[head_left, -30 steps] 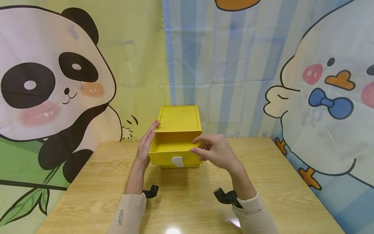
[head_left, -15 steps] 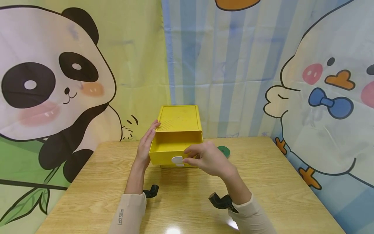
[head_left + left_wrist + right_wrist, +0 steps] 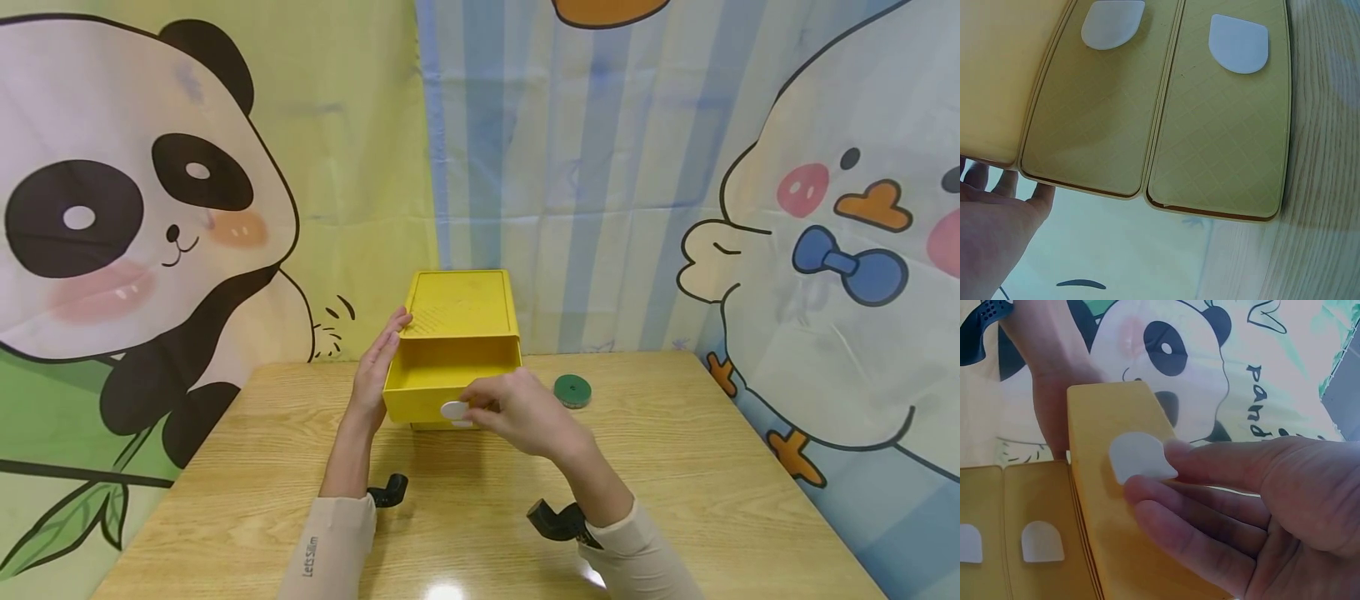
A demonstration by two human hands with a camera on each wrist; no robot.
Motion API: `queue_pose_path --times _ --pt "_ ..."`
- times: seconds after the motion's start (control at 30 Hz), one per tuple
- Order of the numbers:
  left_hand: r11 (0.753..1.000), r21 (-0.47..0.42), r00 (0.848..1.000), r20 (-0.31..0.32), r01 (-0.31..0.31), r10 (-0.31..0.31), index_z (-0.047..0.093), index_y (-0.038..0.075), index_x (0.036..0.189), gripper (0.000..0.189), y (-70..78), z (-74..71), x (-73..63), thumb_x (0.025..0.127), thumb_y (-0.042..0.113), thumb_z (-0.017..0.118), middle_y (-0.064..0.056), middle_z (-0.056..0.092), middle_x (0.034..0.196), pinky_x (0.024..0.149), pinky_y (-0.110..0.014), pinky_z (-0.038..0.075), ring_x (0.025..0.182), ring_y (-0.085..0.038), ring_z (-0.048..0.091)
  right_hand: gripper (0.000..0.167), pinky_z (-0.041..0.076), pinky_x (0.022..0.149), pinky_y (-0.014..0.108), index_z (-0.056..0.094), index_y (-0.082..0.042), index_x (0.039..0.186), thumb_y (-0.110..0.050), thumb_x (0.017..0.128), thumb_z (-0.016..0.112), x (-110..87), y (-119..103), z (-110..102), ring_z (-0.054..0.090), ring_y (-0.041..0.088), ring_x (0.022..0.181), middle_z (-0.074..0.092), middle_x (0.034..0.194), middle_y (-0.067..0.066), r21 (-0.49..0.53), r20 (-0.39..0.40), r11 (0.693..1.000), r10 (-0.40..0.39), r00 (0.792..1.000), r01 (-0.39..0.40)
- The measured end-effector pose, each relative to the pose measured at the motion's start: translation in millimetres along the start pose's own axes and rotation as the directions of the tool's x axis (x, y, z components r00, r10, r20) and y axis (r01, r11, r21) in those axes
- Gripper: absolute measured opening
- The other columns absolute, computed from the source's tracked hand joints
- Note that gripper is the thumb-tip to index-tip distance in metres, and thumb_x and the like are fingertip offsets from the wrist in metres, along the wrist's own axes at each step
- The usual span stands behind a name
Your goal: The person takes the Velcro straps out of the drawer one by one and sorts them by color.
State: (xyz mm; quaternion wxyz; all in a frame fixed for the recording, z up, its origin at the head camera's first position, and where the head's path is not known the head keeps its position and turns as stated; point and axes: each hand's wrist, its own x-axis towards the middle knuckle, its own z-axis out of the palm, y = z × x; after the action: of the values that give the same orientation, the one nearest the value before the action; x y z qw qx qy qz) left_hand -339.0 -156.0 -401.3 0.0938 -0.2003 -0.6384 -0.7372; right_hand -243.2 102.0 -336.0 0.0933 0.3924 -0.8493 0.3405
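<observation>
A small yellow drawer cabinet (image 3: 461, 302) stands on the table, its top drawer (image 3: 416, 406) pulled out and the visible inside bare. My left hand (image 3: 372, 375) lies along the cabinet's left side, fingers extended, with fingertips at the top edge. In the left wrist view that hand's fingers (image 3: 1041, 197) reach against the side, near two closed lower drawers (image 3: 1219, 137). With thumb and forefinger my right hand (image 3: 517, 412) pinches the white handle (image 3: 1138, 456) on the top drawer's front. The fingers hide part of that handle in the head view.
A flat round green object (image 3: 573, 390) lies to the right of the cabinet on the wooden table (image 3: 675, 467). Printed cloth with a panda (image 3: 197, 171) and a white bird (image 3: 832, 333) hangs close behind and at both sides.
My right hand has moved left and slightly down from the drawer's right front corner to its handle, uncovering the green object. The left hand and the cabinet have stayed put.
</observation>
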Motion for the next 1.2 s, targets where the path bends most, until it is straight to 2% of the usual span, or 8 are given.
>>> queue_pose_path --times 0.27,0.47,0.83,1.2 --pt "1.0 -0.001 1.0 -0.003 0.002 -0.002 0.048 0.014 0.156 0.052 -0.8 -0.3 0.1 0.113 0.042 0.042 0.014 0.028 0.171 0.133 -0.045 0.008 0.161 -0.01 0.016 0.01 0.055 0.06 0.018 0.081 -0.008 0.102 -0.013 0.094 0.078 2.2 2.8 3.4 0.069 0.005 0.069 0.08 0.088 0.001 -0.029 -0.046 1.0 0.008 0.999 -0.01" --pt "1.0 -0.001 1.0 -0.011 0.005 -0.005 0.048 0.014 0.156 0.053 -1.8 -0.7 0.2 0.112 0.044 0.042 0.015 0.029 0.171 0.133 -0.045 0.008 0.161 -0.01 0.016 0.005 0.054 0.058 0.017 0.081 -0.01 0.098 -0.012 0.093 0.079 3.8 6.1 6.8 0.066 0.001 0.067 0.08 0.087 -0.001 -0.071 -0.087 0.997 0.0 0.996 -0.006" --pt "1.0 0.013 1.0 -0.007 0.002 -0.001 0.049 0.015 0.155 0.055 -2.5 -1.3 1.5 0.112 0.047 0.043 0.015 0.029 0.171 0.133 -0.045 0.008 0.161 -0.01 0.016 0.005 0.048 0.05 0.019 0.081 -0.011 0.095 -0.014 0.095 0.077 8.3 11.0 9.8 0.055 -0.001 0.056 0.078 0.081 0.001 -0.062 -0.131 0.997 0.033 0.991 -0.042" --pt "1.0 0.021 1.0 -0.005 -0.007 0.007 0.049 0.015 0.156 0.056 -4.1 -2.1 1.6 0.111 0.048 0.043 0.014 0.028 0.171 0.134 -0.043 0.007 0.161 -0.01 0.016 0.008 0.052 0.053 0.019 0.081 -0.01 0.095 -0.015 0.097 0.075 13.0 21.5 15.6 0.065 0.001 0.06 0.077 0.077 -0.002 -0.04 -0.197 0.998 0.035 0.98 -0.044"
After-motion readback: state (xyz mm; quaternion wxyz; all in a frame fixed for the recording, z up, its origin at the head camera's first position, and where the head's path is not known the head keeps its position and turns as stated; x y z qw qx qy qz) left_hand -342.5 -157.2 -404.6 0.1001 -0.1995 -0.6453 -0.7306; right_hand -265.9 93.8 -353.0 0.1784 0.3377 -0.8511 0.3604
